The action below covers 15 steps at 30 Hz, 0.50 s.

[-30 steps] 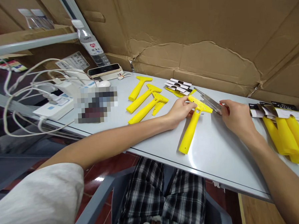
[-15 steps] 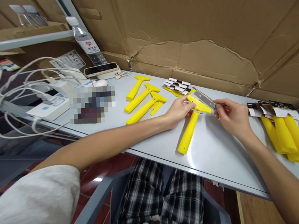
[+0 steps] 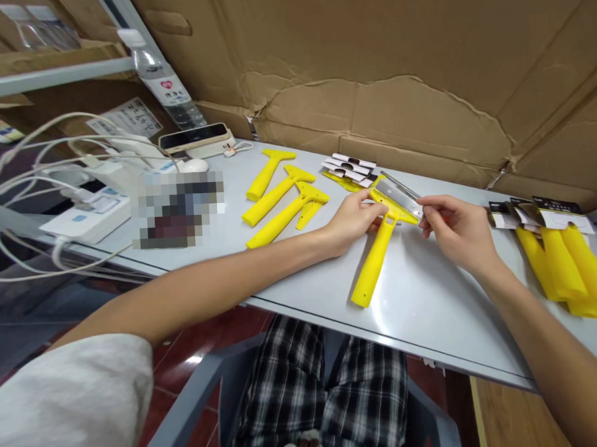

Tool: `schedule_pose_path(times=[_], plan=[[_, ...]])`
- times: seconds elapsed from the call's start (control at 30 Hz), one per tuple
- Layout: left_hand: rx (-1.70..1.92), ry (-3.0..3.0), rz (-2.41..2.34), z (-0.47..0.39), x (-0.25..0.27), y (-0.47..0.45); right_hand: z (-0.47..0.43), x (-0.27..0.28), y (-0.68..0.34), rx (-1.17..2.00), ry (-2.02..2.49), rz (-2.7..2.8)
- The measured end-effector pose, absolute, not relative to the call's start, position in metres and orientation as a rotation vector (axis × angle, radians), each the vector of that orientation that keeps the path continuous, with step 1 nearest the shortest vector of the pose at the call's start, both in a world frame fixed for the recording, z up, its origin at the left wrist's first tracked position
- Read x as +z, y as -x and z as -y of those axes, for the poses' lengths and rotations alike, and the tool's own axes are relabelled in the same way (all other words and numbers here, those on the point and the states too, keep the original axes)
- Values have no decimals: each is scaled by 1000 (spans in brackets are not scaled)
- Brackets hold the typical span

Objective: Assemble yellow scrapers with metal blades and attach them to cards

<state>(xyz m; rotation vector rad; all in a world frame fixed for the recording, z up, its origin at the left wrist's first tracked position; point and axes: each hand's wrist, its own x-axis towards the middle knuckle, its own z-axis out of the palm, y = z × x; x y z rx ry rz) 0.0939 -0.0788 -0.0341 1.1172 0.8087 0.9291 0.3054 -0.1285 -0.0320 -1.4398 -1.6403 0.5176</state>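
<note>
My left hand [image 3: 356,220] grips a yellow scraper handle [image 3: 375,263] by the left end of its wide head, thumb on top. The handle's grip points down toward the table's front edge. My right hand [image 3: 453,225] pinches the right end of a metal scraper blade [image 3: 397,197], which lies along the top of the yellow head. A thin dark strip runs along the blade's far side. Left of my hands lie several more yellow scraper handles [image 3: 271,195] and a small yellow piece [image 3: 308,213]. Behind my left hand are folded white-and-black cards [image 3: 350,167] with yellow parts beneath.
At the right lie carded yellow scrapers [image 3: 563,263]. A white power strip [image 3: 88,214] with tangled cables, a phone [image 3: 194,139] and a water bottle [image 3: 164,84] stand at the left. A cardboard wall [image 3: 369,46] rises behind the grey table [image 3: 301,277].
My right hand has brought the blade left and down, from just beyond the yellow head onto it. My left hand still holds the handle. The view has shifted slightly.
</note>
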Motion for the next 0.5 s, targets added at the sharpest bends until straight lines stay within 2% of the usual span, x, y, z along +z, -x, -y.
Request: schedule_pose_path(times=[0.5], plan=[[947,-1146,-779,78,-39,-94,128,-33,-305,555,1424,1622]])
